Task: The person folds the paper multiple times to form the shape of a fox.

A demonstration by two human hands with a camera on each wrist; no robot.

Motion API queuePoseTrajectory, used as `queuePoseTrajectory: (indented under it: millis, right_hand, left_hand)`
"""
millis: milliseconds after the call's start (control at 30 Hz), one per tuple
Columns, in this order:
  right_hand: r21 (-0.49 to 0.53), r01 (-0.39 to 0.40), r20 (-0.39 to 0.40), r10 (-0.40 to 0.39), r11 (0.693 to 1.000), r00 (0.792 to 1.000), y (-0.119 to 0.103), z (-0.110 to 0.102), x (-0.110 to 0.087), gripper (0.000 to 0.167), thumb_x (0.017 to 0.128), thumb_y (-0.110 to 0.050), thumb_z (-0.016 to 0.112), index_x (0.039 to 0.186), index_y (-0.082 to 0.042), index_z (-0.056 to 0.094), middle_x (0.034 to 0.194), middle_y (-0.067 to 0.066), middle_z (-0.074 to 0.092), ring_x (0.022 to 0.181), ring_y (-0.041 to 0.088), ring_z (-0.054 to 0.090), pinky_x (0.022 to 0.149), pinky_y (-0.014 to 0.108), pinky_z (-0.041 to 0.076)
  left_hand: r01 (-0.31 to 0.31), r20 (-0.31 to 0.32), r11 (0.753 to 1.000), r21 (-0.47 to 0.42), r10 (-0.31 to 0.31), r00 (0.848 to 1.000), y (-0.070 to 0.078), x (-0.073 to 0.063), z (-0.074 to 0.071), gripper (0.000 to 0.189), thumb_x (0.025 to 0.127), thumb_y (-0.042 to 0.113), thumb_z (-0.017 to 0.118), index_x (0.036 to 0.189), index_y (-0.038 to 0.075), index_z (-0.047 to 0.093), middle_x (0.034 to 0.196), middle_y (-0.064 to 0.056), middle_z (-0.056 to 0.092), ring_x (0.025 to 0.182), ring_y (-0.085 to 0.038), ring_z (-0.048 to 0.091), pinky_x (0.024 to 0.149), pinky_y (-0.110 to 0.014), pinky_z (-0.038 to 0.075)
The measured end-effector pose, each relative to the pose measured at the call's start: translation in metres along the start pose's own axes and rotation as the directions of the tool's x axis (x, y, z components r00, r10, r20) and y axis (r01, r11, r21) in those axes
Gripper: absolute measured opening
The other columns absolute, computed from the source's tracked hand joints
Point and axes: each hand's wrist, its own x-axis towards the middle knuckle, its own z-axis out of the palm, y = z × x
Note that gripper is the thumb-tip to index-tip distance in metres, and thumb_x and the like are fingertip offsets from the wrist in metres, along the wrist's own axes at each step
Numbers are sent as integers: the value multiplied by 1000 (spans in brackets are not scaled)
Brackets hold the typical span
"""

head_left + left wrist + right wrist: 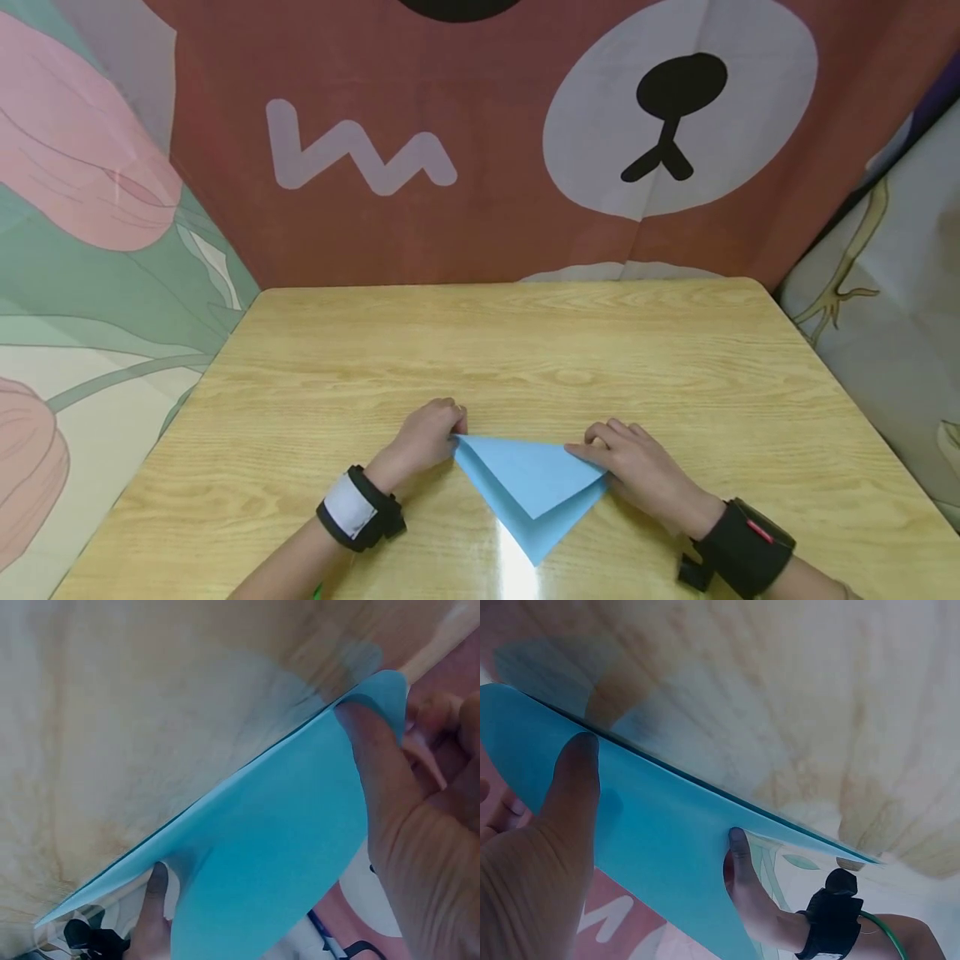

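Across the near half of a wood-grained table [495,350], holding a folded blue paper [536,473] by both ends, roughly midway between left and right sides. Pinching the left corner in the left hand [429,435], with thumb close against the sheet, and the right corner in the right hand [637,471], with thumb laid along the upper face; gripping nothing but paper in either. Losing part of each hand's fingers behind the sheet in the wrist views, and the very tip of the left corner under the fingers in the head view. Cannot tell how much of the paper to count as touching the wood. Showing only a sliver of green [317,592] beside the left forearm, cut off at the bottom of the head view (more like a green cord [885,937] by the black wristband [831,922], seen from the right wrist). Too unclear to name a dark shape [94,937] near the right thumb in the left wrist view. Light plain blue from above, deeper turquoise from the wrists. Doubled into a triangle, with long straight edge on the far side, with points toward the body, with a shaded gap between the two layers.
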Motion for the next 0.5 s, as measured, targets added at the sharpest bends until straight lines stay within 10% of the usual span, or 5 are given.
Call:
queuePoseTrajectory:
  millis: [267, 500]
  right_hand:
    - [-3, 9, 12, -9, 1000, 1000, 3, 0, 3, 54, 69, -3, 78, 119, -19, 64, 97, -4, 65, 90, 15, 55, 70, 34, 47]
    - [14, -32, 41, 32, 999, 999, 1, -1, 1, 55, 69, -1, 77, 121, -17, 63, 91, -4, 66, 87, 15, 56, 71, 36, 47]
  left_hand:
    - [-128, 4, 986, 108, 128, 992, 5, 5, 1, 21, 74, -4, 68, 83, 15, 65, 79, 0, 55, 64, -11, 50, 50, -21, 38]
    - [-108, 36, 986, 124, 104, 994, 7, 4, 5, 27, 71, -10, 63, 89, 11, 66, 82, -3, 56, 65, -13, 51, 51, -24, 42]
